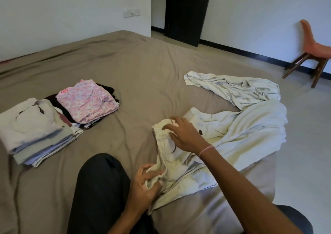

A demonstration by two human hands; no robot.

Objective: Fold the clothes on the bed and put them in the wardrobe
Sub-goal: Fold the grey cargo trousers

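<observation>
Fingers (142,170) of the left hand (143,187) curl tight round the near waistband corner of the pale trousers (250,126). The right hand (186,135) rests bent, spread fingers (172,120) on the far corner; whether they pinch it is unclear. The trousers sprawl across the bed (143,63), and folded stacks (35,131) lie well to their left.

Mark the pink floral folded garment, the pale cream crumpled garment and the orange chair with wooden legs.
pink floral folded garment (87,103): head view, top face.
pale cream crumpled garment (250,126): head view, its bunched right side.
orange chair with wooden legs (317,48): head view, seat.
</observation>
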